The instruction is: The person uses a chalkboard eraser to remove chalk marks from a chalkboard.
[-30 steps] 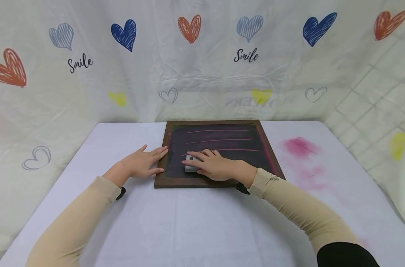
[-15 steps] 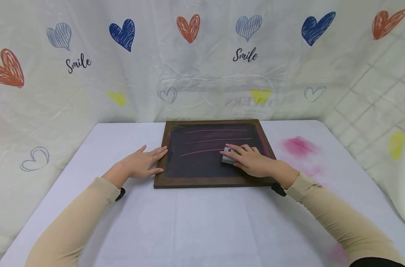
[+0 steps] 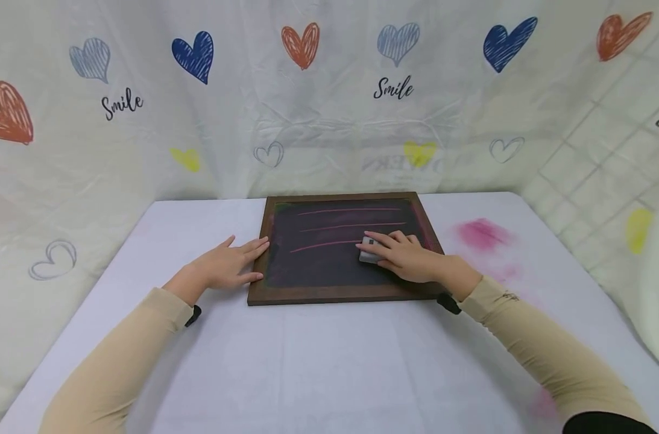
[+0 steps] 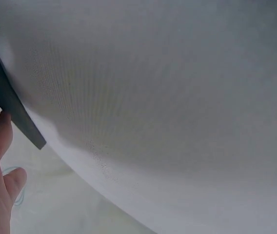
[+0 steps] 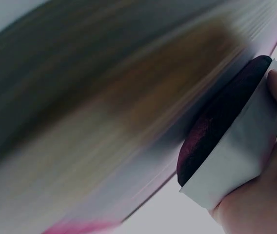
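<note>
Chalkboard and eraser on a white-covered desk (image 3: 329,361). The chalkboard (image 3: 313,268) lies flat, its dark writing surface bordered by a brown wooden frame (image 3: 329,294). Three pink chalk lines (image 3: 353,226) run across it, roughly parallel; the lowest reaches the eraser and right hand. Pink dust tints the surface toward 3 o'clock. The chalkboard eraser (image 3: 369,256) sits on the board, just off centre toward 3 o'clock. Its casing is pale grey and block-shaped; the right wrist view shows a rounded, dark felt pad (image 5: 211,131) faced toward the board and dusted with magenta. The right hand (image 3: 410,259) grips the casing between thumb and fingers. The left hand (image 3: 223,265), fingers spread, touches the frame at 9 o'clock with its fingertips. A pink stain (image 3: 482,234) marks the desk beyond the board at 3 o'clock; a heart-printed backdrop (image 3: 329,172) hangs at 12 o'clock.
</note>
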A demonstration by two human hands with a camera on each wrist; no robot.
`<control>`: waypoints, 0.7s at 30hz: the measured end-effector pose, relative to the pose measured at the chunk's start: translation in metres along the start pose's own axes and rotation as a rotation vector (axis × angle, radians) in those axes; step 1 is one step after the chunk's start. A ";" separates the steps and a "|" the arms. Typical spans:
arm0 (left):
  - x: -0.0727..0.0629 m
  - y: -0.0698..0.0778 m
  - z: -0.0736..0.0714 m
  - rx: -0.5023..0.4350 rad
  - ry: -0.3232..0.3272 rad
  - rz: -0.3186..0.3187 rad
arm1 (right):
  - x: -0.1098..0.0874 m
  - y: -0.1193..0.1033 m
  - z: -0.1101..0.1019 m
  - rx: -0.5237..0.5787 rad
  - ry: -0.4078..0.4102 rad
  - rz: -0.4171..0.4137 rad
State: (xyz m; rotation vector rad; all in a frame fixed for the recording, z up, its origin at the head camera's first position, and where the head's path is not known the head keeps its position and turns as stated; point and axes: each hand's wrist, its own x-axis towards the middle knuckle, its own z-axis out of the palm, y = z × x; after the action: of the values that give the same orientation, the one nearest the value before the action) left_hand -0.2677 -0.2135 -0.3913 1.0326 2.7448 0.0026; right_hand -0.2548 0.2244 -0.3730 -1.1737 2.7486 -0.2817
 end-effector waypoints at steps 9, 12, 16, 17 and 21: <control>-0.002 0.003 0.002 -0.012 -0.010 -0.010 | 0.050 -0.063 0.008 -0.058 -0.147 -0.124; -0.002 0.004 0.003 -0.020 -0.014 -0.014 | 0.059 -0.081 0.011 -0.091 -0.173 -0.160; -0.002 0.004 0.003 -0.017 -0.021 -0.020 | 0.060 -0.086 0.013 -0.098 -0.156 -0.161; -0.002 0.003 0.003 -0.015 -0.021 -0.019 | 0.059 -0.084 0.013 -0.092 -0.150 -0.154; 0.000 0.001 0.002 -0.003 -0.006 -0.010 | 0.049 -0.065 0.010 -0.040 -0.118 -0.102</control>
State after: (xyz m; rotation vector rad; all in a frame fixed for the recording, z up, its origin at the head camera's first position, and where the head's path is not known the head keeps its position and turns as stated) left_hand -0.2662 -0.2126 -0.3929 1.0163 2.7436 0.0020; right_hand -0.2409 0.1433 -0.3703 -1.2988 2.6099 -0.1642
